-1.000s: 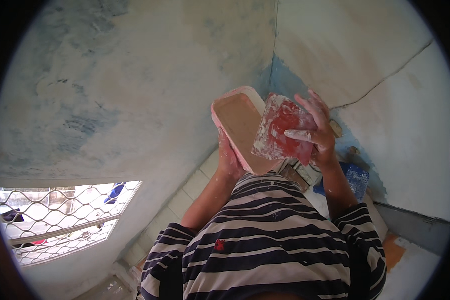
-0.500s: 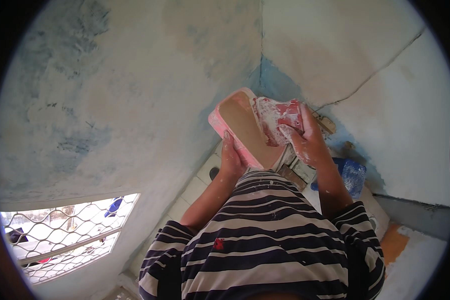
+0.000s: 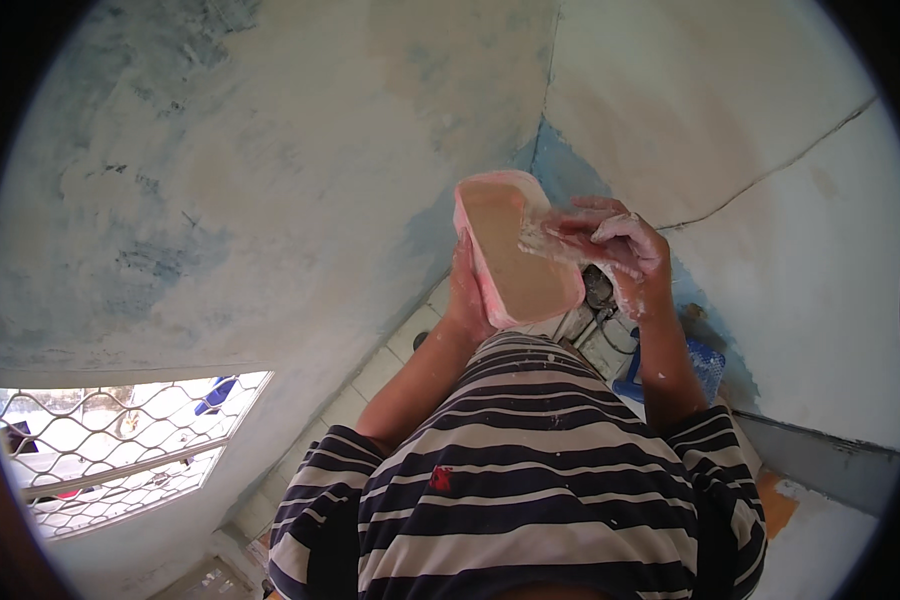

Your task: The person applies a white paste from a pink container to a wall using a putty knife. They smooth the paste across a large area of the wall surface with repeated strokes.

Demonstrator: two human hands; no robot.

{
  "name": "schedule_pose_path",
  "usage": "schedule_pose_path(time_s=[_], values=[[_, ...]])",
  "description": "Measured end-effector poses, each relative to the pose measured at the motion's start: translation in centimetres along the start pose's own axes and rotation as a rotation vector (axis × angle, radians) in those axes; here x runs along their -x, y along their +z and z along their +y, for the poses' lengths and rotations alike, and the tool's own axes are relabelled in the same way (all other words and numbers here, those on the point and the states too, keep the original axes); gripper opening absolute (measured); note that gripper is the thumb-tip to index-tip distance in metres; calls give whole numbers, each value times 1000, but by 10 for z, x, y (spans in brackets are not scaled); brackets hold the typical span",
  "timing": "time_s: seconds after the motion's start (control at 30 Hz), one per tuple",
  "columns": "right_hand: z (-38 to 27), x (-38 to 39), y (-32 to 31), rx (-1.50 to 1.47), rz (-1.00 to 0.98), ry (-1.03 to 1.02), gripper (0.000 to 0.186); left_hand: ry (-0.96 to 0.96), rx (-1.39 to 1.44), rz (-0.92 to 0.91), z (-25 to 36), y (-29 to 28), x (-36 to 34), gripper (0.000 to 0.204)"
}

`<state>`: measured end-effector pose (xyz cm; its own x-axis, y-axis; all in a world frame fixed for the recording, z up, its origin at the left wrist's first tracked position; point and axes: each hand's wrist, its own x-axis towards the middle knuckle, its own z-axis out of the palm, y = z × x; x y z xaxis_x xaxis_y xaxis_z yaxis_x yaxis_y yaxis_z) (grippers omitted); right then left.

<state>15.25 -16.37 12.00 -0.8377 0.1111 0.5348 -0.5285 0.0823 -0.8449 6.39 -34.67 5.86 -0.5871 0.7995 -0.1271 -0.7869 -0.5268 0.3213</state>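
1. Before the person's chest, in the head view, an oblong tub (image 3: pixel 510 262) with a pink and white rim is held up off the floor, its long sides slanting from the far left to the near right.
2. Along the tub's left long edge, the left hand (image 3: pixel 469 297) grips the wall, its fingers largely hidden beneath.
3. Inside the tub, smooth tan material (image 3: pixel 505 235) spreads from the far edge toward the near right corner.
4. Across the tub's right long edge lies a flat red scraper (image 3: pixel 568 243), smeared white and blurred; its left end overlaps the tan material, though whether they touch I cannot tell.
5. Just beyond that edge, the right hand (image 3: pixel 634 252) is closed on the scraper, its fingers bent and coated with white.
6. Below the tub's near edge is a dark and cream striped shirt (image 3: pixel 530 450) with a small red mark.
7. Left of the tub stands a patchy wall (image 3: pixel 240 200), with a grilled window (image 3: pixel 120 445) at its lower left.
8. Past the tub's far right corner, a blue patch (image 3: pixel 567 170) marks the meeting of two walls; a dark crack (image 3: pixel 770 166) crosses the right one.
9. Beside the right forearm sits a blue, mesh-like object (image 3: pixel 706 369).
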Motion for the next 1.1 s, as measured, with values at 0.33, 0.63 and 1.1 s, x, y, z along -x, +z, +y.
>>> schedule_pose_path(time_s=[0.33,0.63,1.1], values=[[-18,-12,-26,523,-236,135,30,-223,2,-85,5,-1,0,55],[-4,14,-18,473,1,265,44,-63,-123,31,-35,-7,-1,60],[-22,12,4,832,42,546,41,-42,-209,184,-64,-9,0,53]])
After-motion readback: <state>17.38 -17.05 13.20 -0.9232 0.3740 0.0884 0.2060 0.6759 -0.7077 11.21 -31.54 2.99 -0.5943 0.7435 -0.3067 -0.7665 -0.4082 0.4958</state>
